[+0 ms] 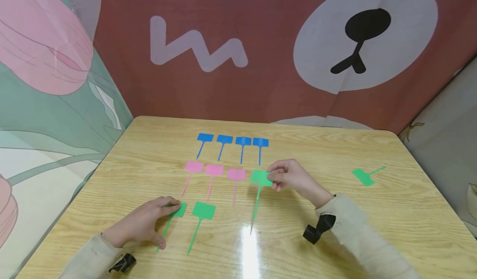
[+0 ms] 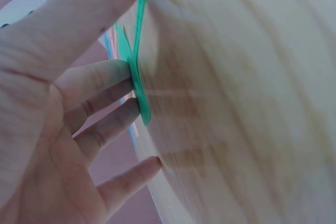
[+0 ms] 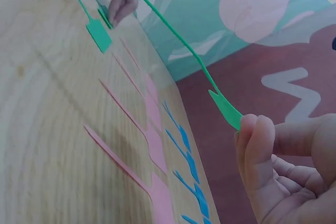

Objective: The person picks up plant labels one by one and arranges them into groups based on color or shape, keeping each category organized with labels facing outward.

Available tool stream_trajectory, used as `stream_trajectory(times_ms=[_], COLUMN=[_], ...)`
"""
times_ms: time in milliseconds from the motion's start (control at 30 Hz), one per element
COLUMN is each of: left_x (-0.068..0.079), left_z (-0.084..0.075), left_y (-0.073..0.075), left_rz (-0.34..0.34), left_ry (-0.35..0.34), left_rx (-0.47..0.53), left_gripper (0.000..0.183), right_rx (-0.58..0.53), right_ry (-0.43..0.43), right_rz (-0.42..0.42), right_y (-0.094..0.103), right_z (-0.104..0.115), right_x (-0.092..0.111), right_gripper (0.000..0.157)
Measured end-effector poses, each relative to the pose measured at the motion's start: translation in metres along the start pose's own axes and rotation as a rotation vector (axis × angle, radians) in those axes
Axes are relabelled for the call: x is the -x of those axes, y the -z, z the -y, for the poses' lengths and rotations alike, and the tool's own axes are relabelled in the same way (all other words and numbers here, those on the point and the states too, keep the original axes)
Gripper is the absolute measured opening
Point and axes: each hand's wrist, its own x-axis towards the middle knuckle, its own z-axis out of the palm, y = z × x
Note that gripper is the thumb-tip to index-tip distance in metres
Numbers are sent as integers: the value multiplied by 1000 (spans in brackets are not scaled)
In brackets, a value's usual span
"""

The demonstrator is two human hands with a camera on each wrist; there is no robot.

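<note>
In the head view my right hand (image 1: 288, 174) pinches the head of a green T-shaped plant label (image 1: 259, 178) between thumb and fingers. The right wrist view shows this held label (image 3: 226, 109) raised off the table, its stem slanting away. My left hand (image 1: 149, 220) rests over another green plant label (image 1: 179, 210) lying on the table. Its fairly straight fingertips touch that label's head, and the thumb is at the stem. Just right of it lies a further green plant label (image 1: 203, 210). One more green plant label (image 1: 363, 177) lies turned sideways at the far right.
Several blue plant labels (image 1: 225, 140) lie in a row toward the back of the wooden table (image 1: 320, 146). Pink plant labels (image 1: 214, 170) form a row in front of them; one, seen in the right wrist view (image 3: 161, 198), is hidden in the head view. A printed cloth (image 1: 261, 92) hangs behind.
</note>
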Motion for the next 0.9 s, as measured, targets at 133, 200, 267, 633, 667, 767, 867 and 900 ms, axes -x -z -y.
stream_trajectory(times_ms=[133,200,267,633,667,767,867,900], left_x=[0,0,0,-1,-1,-1,-1,-1], left_z=[-1,-1,-1,0,0,1,1,1], left_y=[0,1,1,1,1,0,0,0], left_rz=[3,6,9,11,10,12,12,12], left_ry=[8,9,8,0,0,1,0,0], left_rx=[-1,0,3,5,5,6,5,6], left_gripper=[103,103,103,103,103,104,104,104], right_rx=[14,20,23,-2,-1,7,37,48], right_ry=[2,-5,-10,-13,-17,-33,-35,-31], right_rz=[56,79,94,164,170,181,194,200], right_y=[-8,-12,-16,-39,-42,-50,-58,-61], right_z=[0,-1,-2,-7,-7,-10,-12,-13], right_x=[0,0,0,-3,-3,-4,-4,-5], right_gripper=[23,22,20,20,20,22,21,20])
